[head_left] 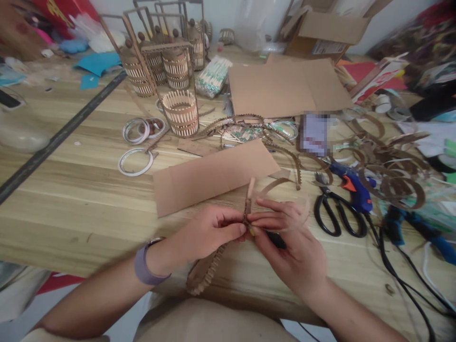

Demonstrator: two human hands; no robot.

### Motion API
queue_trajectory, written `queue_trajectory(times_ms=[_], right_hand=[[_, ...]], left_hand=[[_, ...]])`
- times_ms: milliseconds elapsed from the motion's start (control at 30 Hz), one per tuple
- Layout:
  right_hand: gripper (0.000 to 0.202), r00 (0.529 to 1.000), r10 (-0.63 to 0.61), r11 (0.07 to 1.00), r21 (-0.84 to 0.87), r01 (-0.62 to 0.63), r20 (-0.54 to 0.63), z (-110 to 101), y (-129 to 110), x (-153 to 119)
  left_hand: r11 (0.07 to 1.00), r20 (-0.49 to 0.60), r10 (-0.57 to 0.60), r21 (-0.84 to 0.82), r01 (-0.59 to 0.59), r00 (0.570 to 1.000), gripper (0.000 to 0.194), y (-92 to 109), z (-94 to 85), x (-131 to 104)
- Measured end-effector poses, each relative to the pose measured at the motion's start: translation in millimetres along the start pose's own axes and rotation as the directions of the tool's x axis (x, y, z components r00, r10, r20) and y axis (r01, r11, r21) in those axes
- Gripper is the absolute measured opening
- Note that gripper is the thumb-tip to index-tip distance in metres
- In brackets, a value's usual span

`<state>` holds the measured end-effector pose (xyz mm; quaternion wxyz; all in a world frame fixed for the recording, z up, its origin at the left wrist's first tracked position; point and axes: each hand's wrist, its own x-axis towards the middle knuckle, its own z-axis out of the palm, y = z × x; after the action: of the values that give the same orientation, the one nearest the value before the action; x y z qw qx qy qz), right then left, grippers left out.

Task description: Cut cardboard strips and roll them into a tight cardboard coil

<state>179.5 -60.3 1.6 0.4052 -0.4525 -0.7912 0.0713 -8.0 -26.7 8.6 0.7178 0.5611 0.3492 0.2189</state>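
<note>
To the far left of the cardboard panel [213, 180], a long dark bar [64, 135] lies aslant across the wooden table [107, 223]; just off the panel's left end lie white tape rolls [137, 142]; behind that end stand lidded slatted baskets [177, 69] with tall frames, and, closer to the panel, an open slatted basket [180, 116]; on the panel's near side the left hand [213, 232], below which a purple band [142, 266] circles the wrist, pinches a corrugated strip [208, 267] between thumb and fingers, the strip's lower part looping down by the table edge; before the panel's right end, the right hand [299, 242] brings thumb and fingertips to the same strip, though I cannot tell whether they close on it; behind the panel's right half lies a broad cardboard sheet [288, 88]; to the panel's right sit black-handled scissors [328, 194], then a blue glue gun [356, 187]; farther right of the panel are tangled brown strips [372, 151] and a blue-handled tool [394, 225].
</note>
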Motion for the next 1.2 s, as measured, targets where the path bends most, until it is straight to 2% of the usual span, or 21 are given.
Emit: queue_trajectory(times_ms=[133,267,433,567,833,1067,1200], right_hand=[[0.013,0.999,0.053,0.998,0.016,-0.053,0.014,-1.7,-0.4,2.4],[0.013,1.0,0.022,1.0,0.02,-0.022,-0.013,1.6,0.2,0.4],[0.014,0.999,-0.018,0.999,-0.03,0.017,-0.034,5.3,-0.8,-3.3],[0.017,0.999,-0.039,0.997,-0.06,0.038,-0.018,5.3,-2.7,-4.3],[0.02,0.998,-0.043,0.996,-0.083,0.039,-0.037,5.5,-5.8,-5.5],[0.016,1.0,-0.004,0.995,-0.097,0.004,0.0,3.6,-3.3,-5.3],[0.016,1.0,0.004,0.996,-0.084,-0.003,0.002,3.2,-2.0,-4.9]], left_hand=[[0.993,-0.025,0.003,0.121,0.0,1.0,0.022,-1.7,-0.7,-1.1],[0.977,-0.065,0.019,0.212,-0.005,0.998,0.023,0.6,-1.1,-1.1],[0.927,-0.068,0.137,0.361,-0.103,0.988,0.025,-0.5,-0.2,-3.1],[0.861,-0.105,0.2,0.493,-0.124,0.974,0.024,-2.7,4.2,-5.3],[0.825,-0.137,0.278,0.541,-0.163,0.951,0.022,-0.1,9.7,-5.2],[0.816,-0.113,0.276,0.552,-0.171,0.954,0.023,-4.8,8.5,-5.6],[0.825,-0.12,0.233,0.549,-0.131,0.965,0.024,-4.5,6.8,-5.3]])
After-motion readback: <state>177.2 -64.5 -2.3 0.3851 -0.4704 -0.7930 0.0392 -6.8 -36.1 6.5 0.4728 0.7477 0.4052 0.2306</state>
